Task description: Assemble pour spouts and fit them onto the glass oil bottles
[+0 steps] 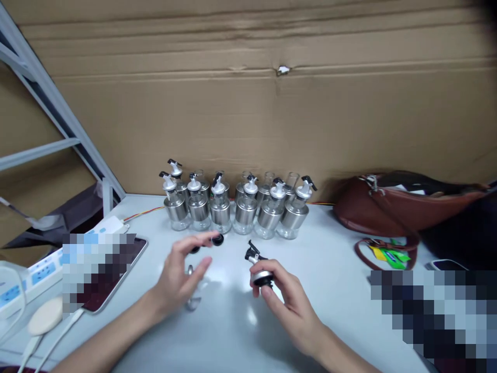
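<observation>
In the middle of the table, my right hand (289, 305) grips a pourer top (263, 278) with a silver collar, a black ribbed plug and a black flip lid. My left hand (180, 274) hovers to the left, thumb and fingers apart, with nothing visible between them. Close to its fingertips is a small black round part (218, 239); whether they touch it, I cannot tell. A second dark part is half hidden behind the fingers. Shiny clear or silvery pieces (193, 303) lie beside the left thumb. Glass bottles (245, 210) with steel bands stand behind, the front row topped with pourers.
Several back-row bottles have bare glass necks (294, 178). Cardboard (248, 119) rises behind the table. To the left are a power strip (42, 272), a phone (116, 274), cables and a metal frame (70, 98). A brown bag (388, 204) and its strap lie right.
</observation>
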{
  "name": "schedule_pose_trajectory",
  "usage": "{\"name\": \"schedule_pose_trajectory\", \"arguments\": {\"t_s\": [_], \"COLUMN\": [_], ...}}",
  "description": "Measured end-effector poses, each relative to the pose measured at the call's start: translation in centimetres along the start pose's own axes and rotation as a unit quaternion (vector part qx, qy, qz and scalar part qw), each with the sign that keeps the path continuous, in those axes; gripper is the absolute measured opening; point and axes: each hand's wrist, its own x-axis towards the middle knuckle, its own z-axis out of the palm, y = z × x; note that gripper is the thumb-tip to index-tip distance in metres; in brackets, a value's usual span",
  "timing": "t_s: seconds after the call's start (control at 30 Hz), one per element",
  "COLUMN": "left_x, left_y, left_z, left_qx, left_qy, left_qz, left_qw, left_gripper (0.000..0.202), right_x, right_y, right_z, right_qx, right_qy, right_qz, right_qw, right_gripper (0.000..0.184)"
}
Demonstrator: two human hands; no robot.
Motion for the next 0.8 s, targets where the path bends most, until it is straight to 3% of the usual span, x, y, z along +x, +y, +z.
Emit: {"name": "schedule_pose_trajectory", "arguments": {"t_s": [0.1, 0.17, 0.23, 0.37, 0.5, 0.63, 0.7, 0.8], "left_x": [5.2, 9.7, 14.3, 20.8, 23.0, 22.7, 22.4, 22.2], "left_y": [-0.9, -1.6, -2.6, -5.5, -8.1, -9.4, -9.5, -9.3], "left_z": [-2.4, -4.0, -5.1, -5.3, -4.1, -3.6, -3.7, -4.1], "left_qx": [0.059, 0.134, 0.259, 0.313, 0.350, 0.373, 0.373, 0.363], "left_qy": [0.085, 0.082, -0.044, -0.238, -0.392, -0.478, -0.499, -0.506], "left_qz": [0.000, -0.032, -0.125, -0.182, -0.219, -0.230, -0.227, -0.219], "left_qw": [0.995, 0.987, 0.957, 0.901, 0.823, 0.761, 0.749, 0.752], "left_gripper": [0.025, 0.029, 0.033, 0.032, 0.030, 0.016, 0.011, 0.014], "right_x": [0.3, 0.4, 0.4, 0.6, 1.1, 1.3, 1.4, 1.3], "right_y": [0.4, 0.5, 0.6, 0.6, 0.7, 0.8, 0.9, 1.1], "right_z": [-0.3, -0.4, -0.5, -0.6, -0.9, -1.2, -1.2, -1.3], "right_qx": [0.012, 0.013, 0.005, -0.024, -0.043, -0.047, -0.046, -0.043], "right_qy": [0.033, 0.042, 0.045, 0.050, 0.064, 0.073, 0.075, 0.074], "right_qz": [0.013, 0.014, 0.011, -0.002, -0.015, -0.019, -0.019, -0.020], "right_qw": [0.999, 0.999, 0.999, 0.998, 0.997, 0.996, 0.996, 0.996], "right_gripper": [0.023, 0.024, 0.023, 0.020, 0.017, 0.017, 0.018, 0.017]}}
